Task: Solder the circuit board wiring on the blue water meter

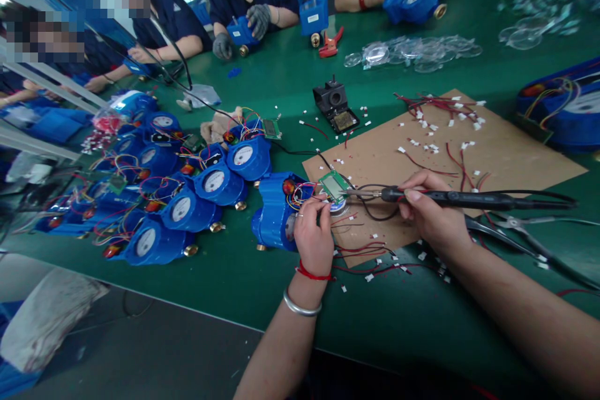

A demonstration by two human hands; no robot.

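Observation:
My right hand (429,212) is closed round a black soldering iron (469,199). Its tip points left at a small green circuit board (334,185). My left hand (313,232) is pinched shut just below that board, apparently on thin wire, though I cannot make it out. The board's coloured wires run into a blue water meter (276,209) lying on its side at the left edge of a brown cardboard sheet (506,153). Red wire offcuts and white connectors are scattered over the cardboard.
Several blue water meters (187,209) with wires crowd the green table (234,275) to the left. A black soldering stand (335,106) sits behind the cardboard, and pliers (510,231) lie to the right. Other people across the table handle meters. Clear plastic discs (412,50) lie far right.

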